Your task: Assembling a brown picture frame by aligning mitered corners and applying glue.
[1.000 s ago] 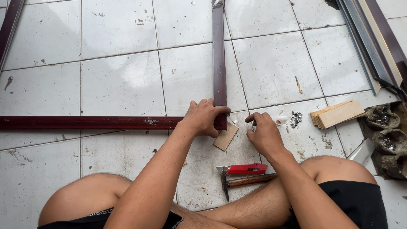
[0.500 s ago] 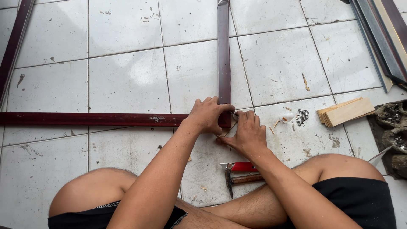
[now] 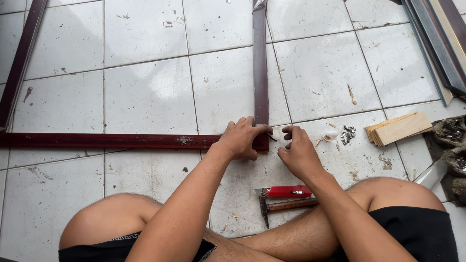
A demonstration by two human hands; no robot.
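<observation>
I sit cross-legged on a tiled floor. Two dark red frame bars meet at a corner in front of me: a horizontal bar [image 3: 107, 140] and a vertical bar [image 3: 260, 73]. My left hand [image 3: 241, 139] lies over that corner and grips it with curled fingers. My right hand [image 3: 297, 153] is just right of the corner. Its thumb and forefinger pinch a small thin piece [image 3: 273, 138] against the joint. What lies under my left palm is hidden.
A red utility knife [image 3: 286, 191] and a hammer [image 3: 286, 206] lie by my right shin. Small metal fasteners [image 3: 347, 134] and thin wood slats [image 3: 398, 128] sit to the right. A third red bar [image 3: 22, 58] lies far left, and long profiles [image 3: 437, 43] lie top right.
My right hand moved from beside the corner up to the joint and now pinches there. The pale wood wedge that lay below the corner is out of sight. My left hand stayed on the corner.
</observation>
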